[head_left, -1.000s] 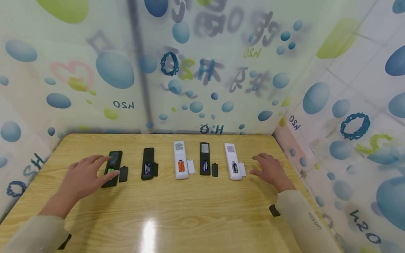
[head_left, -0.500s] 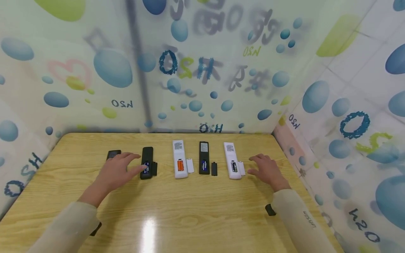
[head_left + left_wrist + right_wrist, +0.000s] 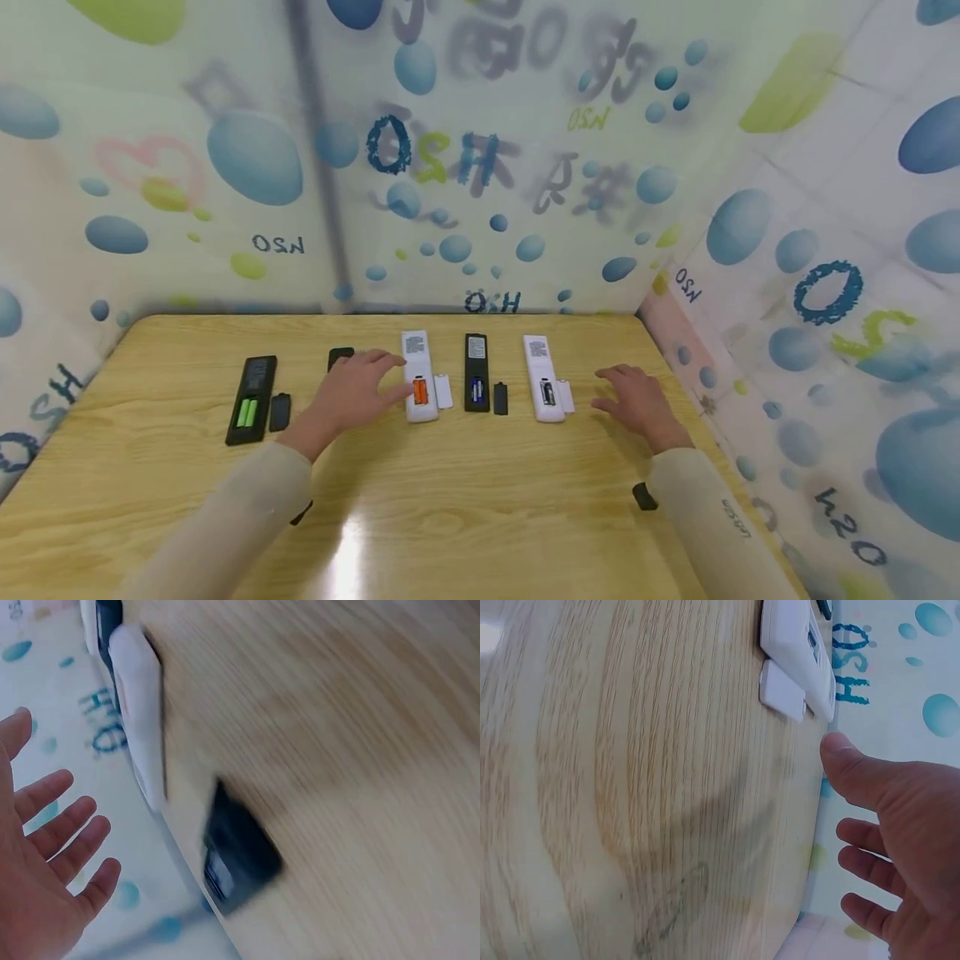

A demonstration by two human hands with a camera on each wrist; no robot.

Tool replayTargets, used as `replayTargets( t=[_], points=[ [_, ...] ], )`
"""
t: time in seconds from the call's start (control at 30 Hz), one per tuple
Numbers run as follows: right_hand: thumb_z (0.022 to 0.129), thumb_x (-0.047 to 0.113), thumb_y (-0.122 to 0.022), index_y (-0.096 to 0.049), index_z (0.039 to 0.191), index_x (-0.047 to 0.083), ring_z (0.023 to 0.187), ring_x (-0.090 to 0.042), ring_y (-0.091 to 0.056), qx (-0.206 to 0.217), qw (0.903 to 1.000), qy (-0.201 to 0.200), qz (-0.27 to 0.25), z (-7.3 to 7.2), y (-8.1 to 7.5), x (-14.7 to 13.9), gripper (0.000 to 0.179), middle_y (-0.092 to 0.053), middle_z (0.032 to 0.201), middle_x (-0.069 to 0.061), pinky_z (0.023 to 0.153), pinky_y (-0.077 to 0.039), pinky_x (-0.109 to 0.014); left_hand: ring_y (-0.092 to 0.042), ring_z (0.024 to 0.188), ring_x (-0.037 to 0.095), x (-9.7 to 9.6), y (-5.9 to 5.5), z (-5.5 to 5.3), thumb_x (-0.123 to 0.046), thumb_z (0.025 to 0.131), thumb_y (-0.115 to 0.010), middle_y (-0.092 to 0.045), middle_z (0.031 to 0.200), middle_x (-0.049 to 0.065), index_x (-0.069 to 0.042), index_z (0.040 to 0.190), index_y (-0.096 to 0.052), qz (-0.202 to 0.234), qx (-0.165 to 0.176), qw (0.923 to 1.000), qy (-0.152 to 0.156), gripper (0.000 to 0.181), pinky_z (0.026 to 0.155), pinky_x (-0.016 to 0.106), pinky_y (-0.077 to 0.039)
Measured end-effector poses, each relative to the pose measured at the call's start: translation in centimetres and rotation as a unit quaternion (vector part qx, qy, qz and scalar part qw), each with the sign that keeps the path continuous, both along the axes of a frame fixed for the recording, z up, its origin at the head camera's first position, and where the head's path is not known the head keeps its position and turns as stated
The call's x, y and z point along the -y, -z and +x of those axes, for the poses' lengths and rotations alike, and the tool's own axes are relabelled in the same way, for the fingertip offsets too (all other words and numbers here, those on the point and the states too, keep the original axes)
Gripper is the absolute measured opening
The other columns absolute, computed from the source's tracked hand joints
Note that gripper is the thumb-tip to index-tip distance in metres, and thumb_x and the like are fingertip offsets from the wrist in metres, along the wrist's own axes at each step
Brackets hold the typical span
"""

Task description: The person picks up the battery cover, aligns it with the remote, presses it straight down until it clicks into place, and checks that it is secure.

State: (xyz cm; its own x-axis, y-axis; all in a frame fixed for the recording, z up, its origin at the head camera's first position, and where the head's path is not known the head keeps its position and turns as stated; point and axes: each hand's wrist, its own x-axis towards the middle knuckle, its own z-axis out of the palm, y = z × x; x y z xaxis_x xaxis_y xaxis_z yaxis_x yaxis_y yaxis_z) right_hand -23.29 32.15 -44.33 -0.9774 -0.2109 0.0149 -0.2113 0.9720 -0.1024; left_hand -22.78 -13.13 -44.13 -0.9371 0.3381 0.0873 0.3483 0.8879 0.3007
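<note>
My left hand [image 3: 352, 393] hovers with loosely spread fingers over the second black remote control [image 3: 341, 354], which it mostly hides. Its thumb and index fingertip overlap the left edge of a white remote control [image 3: 415, 347] holding orange batteries [image 3: 420, 392]. In the left wrist view that palm is bare, near a blurred black remote [image 3: 244, 859]. To the right of another white remote control [image 3: 537, 350], my right hand [image 3: 637, 404] is held with fingers apart, nothing in it. A white battery cover [image 3: 781, 690] lies beside that remote.
At the far left lies a black remote [image 3: 258, 375] with green batteries, its cover [image 3: 280, 412] alongside. A slim black remote [image 3: 476, 348] with blue batteries and its cover [image 3: 501, 398] lie between the white ones. Patterned walls border the wooden table [image 3: 465, 500] behind and right.
My left hand has swept rightward from the far-left black remote, past the second one, to the orange-battery white remote. My right hand has stayed nearly in place.
</note>
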Motion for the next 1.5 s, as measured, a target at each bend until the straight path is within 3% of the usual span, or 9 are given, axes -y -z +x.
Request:
replayTargets(
  t=[0.27, 0.43, 0.87, 1.17, 1.5],
  points=[
    [0.089, 0.033, -0.07, -0.06, 0.128, 0.005, 0.116, -0.044, -0.054, -0.026, 0.9996, -0.006, -0.002, 0.5, -0.1, -1.2, 0.049, -0.06, 0.128, -0.022, 0.095, -0.043, -0.062, -0.052, 0.128, 0.033, -5.3, 0.3, -1.5, -0.058, 0.094, -0.051, -0.055, 0.139, 0.009, -0.019, 0.135, -0.056, 0.005, -0.007, 0.9987, 0.05, 0.057, 0.105, 0.06, -0.039],
    [0.089, 0.033, -0.07, -0.059, 0.128, 0.005, 0.116, -0.043, -0.054, -0.019, 0.9998, -0.005, -0.005, 0.6, -0.3, -1.4, 0.049, -0.06, 0.126, -0.021, 0.095, -0.043, -0.061, -0.05, 0.13, 0.032, -7.9, 0.5, -2.0, -0.06, 0.094, -0.05, -0.054, 0.141, 0.008, -0.021, 0.137, -0.054, 0.01, 0.014, 0.9979, 0.063, 0.058, 0.108, 0.06, -0.037],
    [0.089, 0.034, -0.07, -0.061, 0.127, 0.008, 0.116, -0.039, -0.055, -0.007, 0.9999, -0.009, 0.009, -0.5, 0.1, -0.1, 0.047, -0.062, 0.124, -0.017, 0.095, -0.043, -0.06, -0.055, 0.125, 0.027, -14.6, 0.7, -1.8, -0.048, 0.094, -0.06, -0.058, 0.137, 0.006, -0.02, 0.134, -0.056, 0.035, 0.038, 0.9946, 0.09, 0.049, 0.104, 0.046, -0.046],
    [0.09, 0.032, -0.07, -0.063, 0.125, 0.009, 0.111, -0.035, -0.057, 0.014, 0.9996, -0.024, 0.009, -1.8, 0.7, 1.8, 0.043, -0.065, 0.117, -0.013, 0.095, -0.044, -0.057, -0.064, 0.111, 0.021, -18.8, 1.9, -1.2, -0.038, 0.094, -0.064, -0.063, 0.131, 0.006, -0.016, 0.133, -0.057, 0.075, 0.083, 0.9911, 0.072, 0.046, 0.09, 0.04, -0.054],
    [0.088, 0.034, -0.071, -0.066, 0.122, 0.013, 0.107, -0.031, -0.059, 0.043, 0.999, -0.012, 0.007, -2.5, 1.6, 3.1, 0.04, -0.067, 0.115, -0.01, 0.097, -0.045, -0.054, -0.064, 0.106, 0.026, -22.3, 3.1, -0.6, -0.04, 0.09, -0.068, -0.063, 0.128, 0.013, -0.007, 0.139, -0.05, 0.099, 0.126, 0.987, 0.011, 0.062, 0.088, 0.042, -0.055]
  ],
)
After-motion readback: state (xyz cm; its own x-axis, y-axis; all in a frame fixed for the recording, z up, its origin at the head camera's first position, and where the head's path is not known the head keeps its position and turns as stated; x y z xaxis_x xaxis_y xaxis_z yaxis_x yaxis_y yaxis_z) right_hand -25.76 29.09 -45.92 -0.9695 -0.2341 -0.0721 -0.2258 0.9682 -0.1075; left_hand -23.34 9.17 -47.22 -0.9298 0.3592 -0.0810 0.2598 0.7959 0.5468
